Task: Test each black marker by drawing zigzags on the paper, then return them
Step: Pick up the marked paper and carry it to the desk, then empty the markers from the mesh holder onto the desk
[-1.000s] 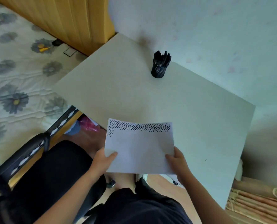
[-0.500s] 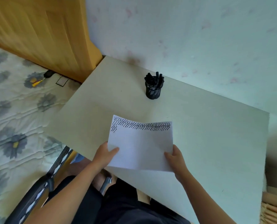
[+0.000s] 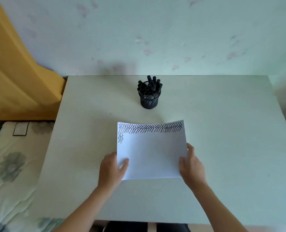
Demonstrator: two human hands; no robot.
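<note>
Since a second ago the view has swung round to face the bench (image 3: 222, 148) square on, and the paper (image 3: 151, 154), which hung over the near edge above the lap, is now fully over the bench top, further in from that edge. Both hands have come forward with it.

The left hand (image 3: 111, 169) holds the paper's lower left corner, thumb on top and the other fingers hidden beneath the sheet. The right hand (image 3: 191, 166) holds the right edge near the lower corner, thumb lying on the paper, fingers curled round the edge behind it. Both grips are closed on the sheet. Its far edge bows slightly upward, and whether the sheet rests on the bench or is held just above it I cannot tell.

A row of black zigzags (image 3: 149, 128) runs along the top of the paper, with a short second row begun at the left below it. Most of the page is blank.

Beyond the paper, near the wall, stands a black mesh cup (image 3: 149, 101) packed with black markers (image 3: 149, 87), upright or leaning slightly, well apart from both hands. No marker is in either hand.

To the left lies a bed (image 3: 13, 164) with a flowered cover and an orange headboard (image 3: 18, 81).
</note>
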